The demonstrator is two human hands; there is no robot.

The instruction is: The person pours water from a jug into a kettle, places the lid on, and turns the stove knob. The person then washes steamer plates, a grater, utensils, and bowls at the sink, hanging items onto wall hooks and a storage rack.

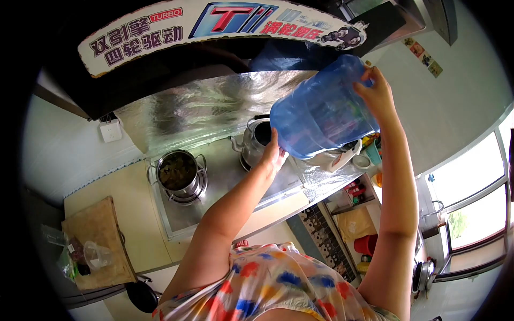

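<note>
A large translucent blue water jug (pixel 321 109) is held tilted in the air above the stove, between my two hands. My left hand (pixel 274 154) grips its lower left side. My right hand (pixel 377 93) has its fingers curled on the upper right end of the jug. Beneath the jug's left end stands a silver kettle (pixel 248 145) with its spout to the left; the jug hides part of it. I cannot tell whether water is running from the jug. Left of the kettle, a steel pot (pixel 188 184) with dark leafy contents sits on a burner.
The steel stove top (pixel 219 187) lies below my arms, with crumpled foil (pixel 176 115) behind it. A range hood (pixel 225 59) overhangs the back. A wooden cutting board (pixel 110 235) with a clear plastic cup (pixel 96 255) is at left. A white-handled container (pixel 345 156) stands right.
</note>
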